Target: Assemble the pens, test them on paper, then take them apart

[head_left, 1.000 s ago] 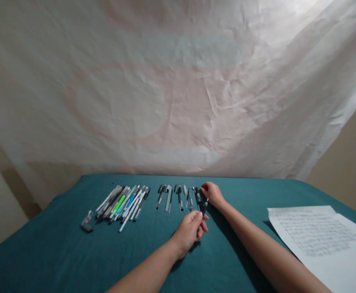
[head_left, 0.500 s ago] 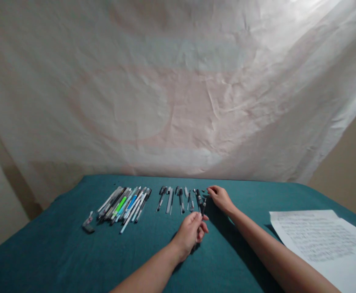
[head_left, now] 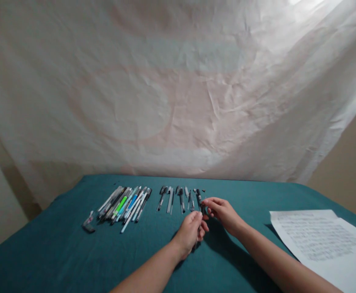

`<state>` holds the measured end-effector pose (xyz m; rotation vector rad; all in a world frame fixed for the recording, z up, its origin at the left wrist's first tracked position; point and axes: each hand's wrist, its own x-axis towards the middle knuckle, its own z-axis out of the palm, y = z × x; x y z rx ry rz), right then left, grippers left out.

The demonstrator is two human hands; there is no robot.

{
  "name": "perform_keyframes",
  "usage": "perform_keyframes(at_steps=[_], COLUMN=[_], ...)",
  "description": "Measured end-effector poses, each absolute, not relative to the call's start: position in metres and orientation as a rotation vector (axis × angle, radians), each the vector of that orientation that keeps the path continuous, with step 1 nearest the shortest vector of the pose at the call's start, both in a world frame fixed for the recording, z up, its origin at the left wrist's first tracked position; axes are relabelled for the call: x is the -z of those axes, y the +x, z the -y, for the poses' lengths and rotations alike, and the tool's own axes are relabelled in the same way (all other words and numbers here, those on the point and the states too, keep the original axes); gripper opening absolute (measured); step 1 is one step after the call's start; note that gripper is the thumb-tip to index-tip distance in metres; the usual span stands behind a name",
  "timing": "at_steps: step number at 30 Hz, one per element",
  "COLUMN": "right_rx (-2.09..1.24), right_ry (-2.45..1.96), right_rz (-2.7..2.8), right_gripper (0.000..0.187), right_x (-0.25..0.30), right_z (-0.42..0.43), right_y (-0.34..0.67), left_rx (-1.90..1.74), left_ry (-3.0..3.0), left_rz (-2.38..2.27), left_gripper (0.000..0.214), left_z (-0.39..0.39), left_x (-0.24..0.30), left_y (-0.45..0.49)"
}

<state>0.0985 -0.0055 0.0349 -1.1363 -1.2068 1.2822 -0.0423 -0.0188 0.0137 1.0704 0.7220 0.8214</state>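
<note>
My left hand (head_left: pixel 187 232) is closed round a dark pen (head_left: pixel 202 208), which points up and away from me, its lower end showing below the fist. My right hand (head_left: pixel 225 212) pinches at the pen's upper end, so the tip is mostly covered by fingers. Just beyond both hands lies a row of pens and pen parts, among them a black barrel (head_left: pixel 198 195), a clear pen with a black cap (head_left: pixel 182 200), a grey tube (head_left: pixel 170 201) and another black-capped pen (head_left: pixel 162 199). A small dark piece (head_left: pixel 203 190) rests behind my right hand.
To the left is a heap of many pens and markers (head_left: pixel 126 205), with a grey eraser in a torn sleeve (head_left: pixel 88 224) beside it. Handwritten paper sheets (head_left: pixel 318 240) lie at the right. A pale hanging sheet (head_left: pixel 178 101) rises behind the green-covered table (head_left: pixel 74 260).
My right hand has come back from the small dark piece at the row's far end to the pen's tip, which it now pinches. My left hand has stayed almost still.
</note>
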Motion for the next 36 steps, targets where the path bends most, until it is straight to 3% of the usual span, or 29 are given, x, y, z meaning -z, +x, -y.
perform_keyframes(at_steps=[5, 11, 17, 36], right_rx=[-1.214, -0.779, -0.679, -0.314], right_ry=[-1.079, -1.369, -1.615, -1.885], right_rz=[1.09, 1.286, 1.522, 1.787], right_gripper=[0.03, 0.041, 0.03, 0.028], right_x=[-0.044, -0.044, -0.007, 0.001], right_z=[-0.021, -0.08, -0.111, -0.101], right_y=[0.118, 0.16, 0.165, 0.147], left_rx=[-0.824, -0.803, -0.796, -0.79], left_ry=[1.088, 1.122, 1.129, 1.136], left_rz=[-0.723, -0.717, -0.723, -0.722], left_gripper=[0.037, 0.039, 0.038, 0.039], left_z=[0.02, 0.02, 0.02, 0.019], left_x=[-0.013, -0.012, -0.014, -0.014], left_y=[-0.042, -0.043, -0.044, -0.042])
